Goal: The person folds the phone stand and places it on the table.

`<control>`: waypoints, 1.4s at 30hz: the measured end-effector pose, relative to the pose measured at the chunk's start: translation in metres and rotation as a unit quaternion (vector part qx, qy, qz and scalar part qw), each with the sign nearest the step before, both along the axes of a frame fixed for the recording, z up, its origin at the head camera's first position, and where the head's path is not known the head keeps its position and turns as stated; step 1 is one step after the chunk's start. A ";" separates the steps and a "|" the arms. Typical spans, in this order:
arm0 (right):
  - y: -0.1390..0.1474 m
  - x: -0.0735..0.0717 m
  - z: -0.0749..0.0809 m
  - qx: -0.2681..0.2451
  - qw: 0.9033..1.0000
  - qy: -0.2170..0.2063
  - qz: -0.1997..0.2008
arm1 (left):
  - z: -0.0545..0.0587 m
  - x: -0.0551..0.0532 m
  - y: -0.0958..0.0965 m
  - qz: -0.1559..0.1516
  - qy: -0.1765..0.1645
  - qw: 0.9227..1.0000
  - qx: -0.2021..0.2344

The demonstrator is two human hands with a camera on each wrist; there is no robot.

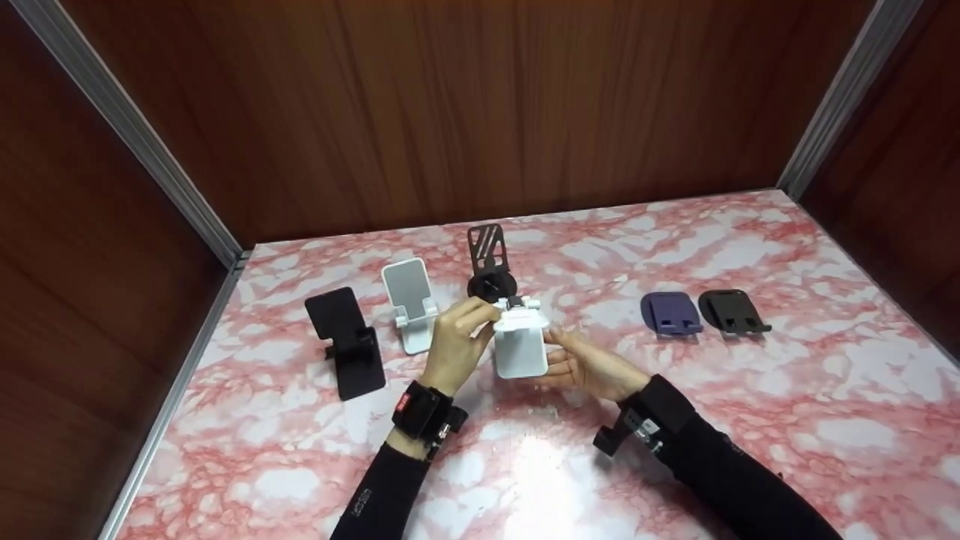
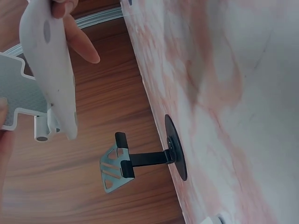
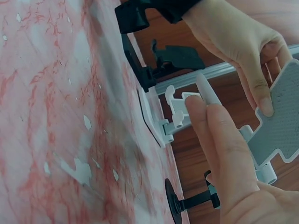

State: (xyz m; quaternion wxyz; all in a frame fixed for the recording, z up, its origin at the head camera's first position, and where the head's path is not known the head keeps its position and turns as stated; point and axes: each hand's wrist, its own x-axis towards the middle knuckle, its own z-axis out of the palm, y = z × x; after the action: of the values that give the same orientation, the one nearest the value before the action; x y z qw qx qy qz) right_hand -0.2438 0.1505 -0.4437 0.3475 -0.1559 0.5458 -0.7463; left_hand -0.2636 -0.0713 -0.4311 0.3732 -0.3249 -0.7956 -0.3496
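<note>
Both hands hold a white phone stand above the table, near the middle of the head view. The left hand pinches it from the left, its thumb on the grey padded plate in the right wrist view. From the right, the right hand grips the white base, its thumb and fingers on opposite faces. The plate stands out at an angle from the base. Just behind the hands stands a black phone stand with a slotted plate on a round foot.
Left of the hands stand a white phone stand with a grey pad and a black phone stand. To the right lie a purple folded stand and a dark folded stand. Wooden panels enclose the marbled table.
</note>
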 end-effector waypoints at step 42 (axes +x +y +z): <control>0.006 -0.010 -0.003 0.017 1.000 -0.019 -0.010 | 0.012 0.002 -0.015 -0.070 -0.274 0.958 -0.047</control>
State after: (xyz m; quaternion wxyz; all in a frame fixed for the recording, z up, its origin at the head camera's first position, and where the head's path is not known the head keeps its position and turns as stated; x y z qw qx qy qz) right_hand -0.2534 0.1567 -0.4464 0.3525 -0.1304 0.5531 -0.7436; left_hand -0.2616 -0.0860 -0.4192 0.0998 -0.2881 -0.8582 -0.4130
